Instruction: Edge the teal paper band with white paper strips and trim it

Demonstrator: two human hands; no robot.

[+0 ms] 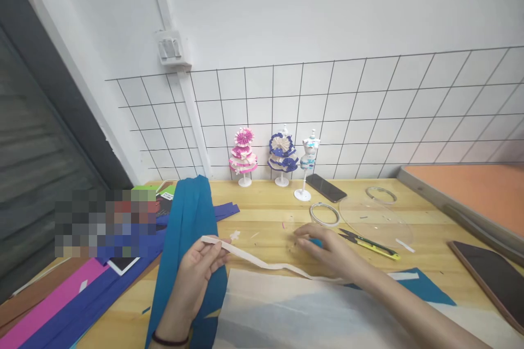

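Observation:
My left hand [199,267] pinches one end of a narrow white strip [262,264] between thumb and fingers. The strip runs slackly to the right and passes behind my right forearm. Over the tabletop, my right hand [321,242] has its thumb and fingers bent but apart, with the fingertips blurred. A small blue piece [315,242] shows beside its fingers. Blue-green pleated fabric [190,218] lies under and behind my left hand. Another blue-green piece [426,286] with a short white strip on it lies beyond my right forearm.
Snips [370,244] lie right of my right hand, near two rings [325,214] and a clear disc [372,221]. Three small dress-form stands [282,158] stand at the back. One phone [326,188] is behind, another [489,278] at right. A pale sheet [286,311] lies in front.

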